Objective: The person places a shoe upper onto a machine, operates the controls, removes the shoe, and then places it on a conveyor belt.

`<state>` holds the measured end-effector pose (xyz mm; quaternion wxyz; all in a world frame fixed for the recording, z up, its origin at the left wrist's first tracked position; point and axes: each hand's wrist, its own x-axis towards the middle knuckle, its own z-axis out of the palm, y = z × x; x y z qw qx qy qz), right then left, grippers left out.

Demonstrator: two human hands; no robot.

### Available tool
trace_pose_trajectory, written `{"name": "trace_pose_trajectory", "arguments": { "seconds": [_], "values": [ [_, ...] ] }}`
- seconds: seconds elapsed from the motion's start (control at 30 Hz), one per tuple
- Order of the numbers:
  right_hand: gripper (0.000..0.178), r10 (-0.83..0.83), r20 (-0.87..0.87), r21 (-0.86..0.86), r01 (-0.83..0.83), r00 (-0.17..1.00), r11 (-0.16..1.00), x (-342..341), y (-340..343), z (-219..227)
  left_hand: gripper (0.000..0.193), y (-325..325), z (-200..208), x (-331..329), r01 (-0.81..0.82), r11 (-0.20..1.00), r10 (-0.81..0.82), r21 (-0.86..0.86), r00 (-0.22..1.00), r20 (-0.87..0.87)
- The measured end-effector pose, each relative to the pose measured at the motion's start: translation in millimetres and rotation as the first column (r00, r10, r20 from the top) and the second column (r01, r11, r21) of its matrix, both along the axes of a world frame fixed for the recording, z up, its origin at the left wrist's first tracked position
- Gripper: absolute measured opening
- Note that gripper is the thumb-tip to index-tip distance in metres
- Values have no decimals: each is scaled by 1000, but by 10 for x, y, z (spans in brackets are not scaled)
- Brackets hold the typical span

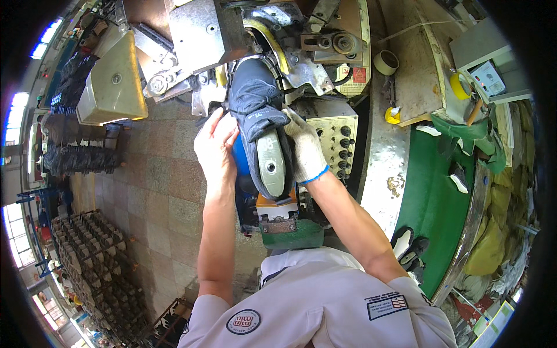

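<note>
A dark grey shoe upper (253,87) is pulled over a grey-green shoe last (270,168), its toe reaching into the metal jaws of a machine (284,40). The last's flat top, with a round hole, faces up toward me. My bare left hand (218,145) presses its curled fingers to the upper's left side near the jaws. On the other side my right hand (305,148), in a white knit glove with a blue cuff, grips the upper; its fingertips are partly hidden by the shoe. Below the heel is an orange and metal support (276,210).
A control panel with black knobs (333,142) sits right of the shoe. Further right, a green conveyor belt (426,203) carries shoes (411,246). At left stand a beige lamp-like housing (113,84) and racks of lasts (96,261). A tape roll (386,62) rests at upper right.
</note>
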<state>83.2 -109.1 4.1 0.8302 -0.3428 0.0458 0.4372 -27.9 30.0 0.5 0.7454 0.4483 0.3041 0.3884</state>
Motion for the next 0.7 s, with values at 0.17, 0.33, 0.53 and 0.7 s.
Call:
{"name": "trace_pose_trajectory", "arguments": {
  "seconds": [0.17,0.33,0.53,0.7],
  "values": [
    [45,-55,85,-31,58,995,998,91,143,-209,39,-177,-62,221,178,980,-193,-91,959,-209],
    [42,-88,89,-5,88,992,996,79,185,-305,50,-276,-157,264,248,913,-294,-324,951,-100],
    [34,-122,74,-80,127,990,989,32,247,-333,51,-160,-157,285,279,904,-341,-324,928,-151],
    [29,-110,64,-116,117,992,986,39,256,-251,52,-203,-85,315,258,921,-312,-292,937,-156]
  ]
}}
